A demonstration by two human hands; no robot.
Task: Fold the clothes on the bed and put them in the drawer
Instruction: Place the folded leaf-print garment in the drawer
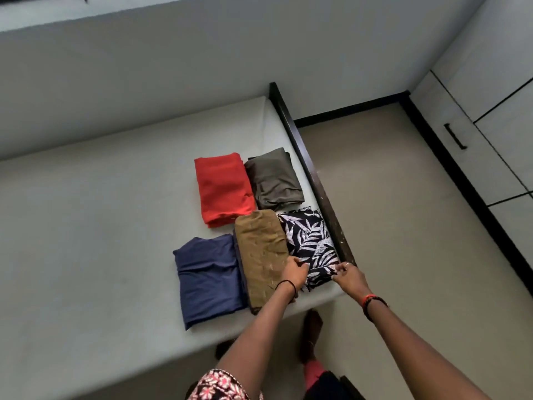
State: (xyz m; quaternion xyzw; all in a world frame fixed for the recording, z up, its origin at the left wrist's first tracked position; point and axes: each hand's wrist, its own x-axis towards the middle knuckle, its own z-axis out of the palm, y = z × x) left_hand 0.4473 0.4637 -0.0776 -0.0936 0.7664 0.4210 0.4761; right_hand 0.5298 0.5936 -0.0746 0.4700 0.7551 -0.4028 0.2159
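Leaf-print garment [310, 241] lies folded at the near right corner of the bed [101, 226], against the dark bed frame [314, 174] and touching the brown fold [262, 255]. My left hand [294, 271] curls onto its near left corner; my right hand [349, 275] pinches the near right corner. Cloth looks thin, soft and light, so it will likely sag and unfold. Better to slide fingers under and lift from beneath.

Both arms reach forward, nearly straight. The left hand [294, 273] and right hand [351, 277] lie near each other, knuckles up, fingers curled, each pinching the near edge of the leaf-print cloth [311, 238].
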